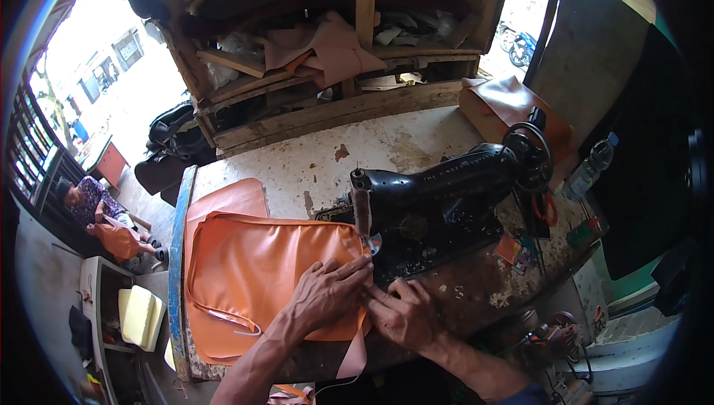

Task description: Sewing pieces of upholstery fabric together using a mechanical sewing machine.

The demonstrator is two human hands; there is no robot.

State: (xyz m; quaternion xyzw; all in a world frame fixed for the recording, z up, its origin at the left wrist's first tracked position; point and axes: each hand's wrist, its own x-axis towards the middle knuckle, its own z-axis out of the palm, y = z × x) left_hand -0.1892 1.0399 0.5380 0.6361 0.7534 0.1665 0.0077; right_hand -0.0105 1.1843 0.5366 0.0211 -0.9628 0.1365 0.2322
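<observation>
A piece of orange leatherette (253, 264) with a raised piped edge lies on the table, its right edge at the needle area of a black sewing machine (439, 189). My left hand (323, 292) rests flat on it, fingers stretched toward the needle. Just right of that, my right hand (405, 317) is closed, fingers curled and pinching the leatherette's edge. A loose strip (353, 359) hangs down below the hands. At the lower left of the piece, a white cord end (247, 325) sticks out of the piping. The needle tip is hidden.
The worn table (394, 141) has a blue left edge. Folded orange material (513, 104) lies at the back right, near a plastic bottle (591, 167) and orange-handled scissors (547, 209). Behind stands a wooden shelf (335, 111) of scraps. A seated person (97, 204) handles orange material at far left.
</observation>
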